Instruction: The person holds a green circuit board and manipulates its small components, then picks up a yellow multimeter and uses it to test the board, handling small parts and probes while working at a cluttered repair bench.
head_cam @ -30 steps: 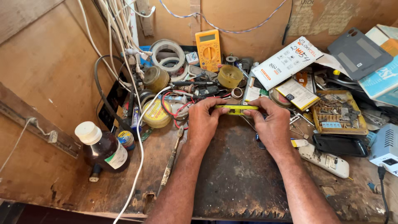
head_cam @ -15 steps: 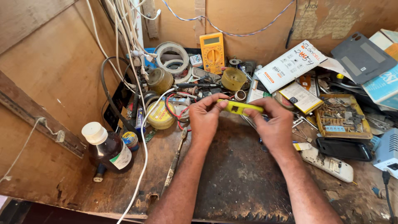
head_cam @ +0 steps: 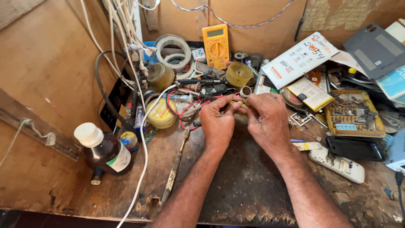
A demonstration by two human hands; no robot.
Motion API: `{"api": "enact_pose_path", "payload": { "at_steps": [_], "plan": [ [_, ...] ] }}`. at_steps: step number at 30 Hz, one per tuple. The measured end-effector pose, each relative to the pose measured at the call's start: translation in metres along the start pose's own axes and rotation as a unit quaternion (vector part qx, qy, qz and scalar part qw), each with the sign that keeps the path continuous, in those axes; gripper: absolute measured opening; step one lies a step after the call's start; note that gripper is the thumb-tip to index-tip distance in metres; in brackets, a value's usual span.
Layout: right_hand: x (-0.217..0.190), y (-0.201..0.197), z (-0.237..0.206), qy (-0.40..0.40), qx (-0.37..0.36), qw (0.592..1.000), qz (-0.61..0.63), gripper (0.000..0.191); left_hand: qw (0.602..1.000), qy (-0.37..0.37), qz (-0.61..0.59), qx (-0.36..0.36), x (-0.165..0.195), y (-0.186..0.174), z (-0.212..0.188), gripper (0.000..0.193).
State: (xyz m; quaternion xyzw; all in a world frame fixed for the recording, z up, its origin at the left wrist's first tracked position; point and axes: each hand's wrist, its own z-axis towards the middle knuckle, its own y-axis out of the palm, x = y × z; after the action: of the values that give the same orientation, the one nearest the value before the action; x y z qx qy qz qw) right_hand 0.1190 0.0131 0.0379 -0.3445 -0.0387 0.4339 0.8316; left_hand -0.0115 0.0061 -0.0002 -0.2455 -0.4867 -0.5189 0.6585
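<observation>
We see both hands over dark bench mat (head_cam: 244,190). Left hand (head_cam: 217,120) and right hand (head_cam: 265,120) pinch small yellow-green tool (head_cam: 237,105) between fingertips, hands touching, near yellow multimeter (head_cam: 217,40).

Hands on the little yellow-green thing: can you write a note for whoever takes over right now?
Left hand and right hand meet above the worn dark wooden workbench, both pinching a small yellow-green tool, mostly hidden by fingers.
Nearby: yellow multimeter against the back wall, brown glass bottle with white cap at left, white remote at right.
What is done or left cannot be told.
</observation>
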Motion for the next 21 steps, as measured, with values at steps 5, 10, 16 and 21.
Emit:
{"api": "enact_pose_path", "payload": {
  "at_steps": [5,10,16,21],
  "plan": [
    [-0.001,0.002,-0.002,0.031,0.032,0.998,0.054,0.022,0.994,0.008,-0.106,-0.015,-0.006,-0.008,0.007,0.014],
    [0.011,-0.004,-0.007,0.187,0.048,0.966,0.173,0.022,0.968,-0.097,-0.222,0.069,-0.015,-0.018,0.019,0.02],
    [0.022,-0.001,-0.015,0.283,-0.004,0.922,0.263,0.021,0.957,-0.087,-0.265,0.082,-0.023,-0.014,0.023,0.026],
    [0.018,0.001,-0.015,0.319,-0.076,0.866,0.377,0.027,0.953,-0.079,-0.276,0.098,-0.023,-0.013,0.024,0.027]
  ]
}}
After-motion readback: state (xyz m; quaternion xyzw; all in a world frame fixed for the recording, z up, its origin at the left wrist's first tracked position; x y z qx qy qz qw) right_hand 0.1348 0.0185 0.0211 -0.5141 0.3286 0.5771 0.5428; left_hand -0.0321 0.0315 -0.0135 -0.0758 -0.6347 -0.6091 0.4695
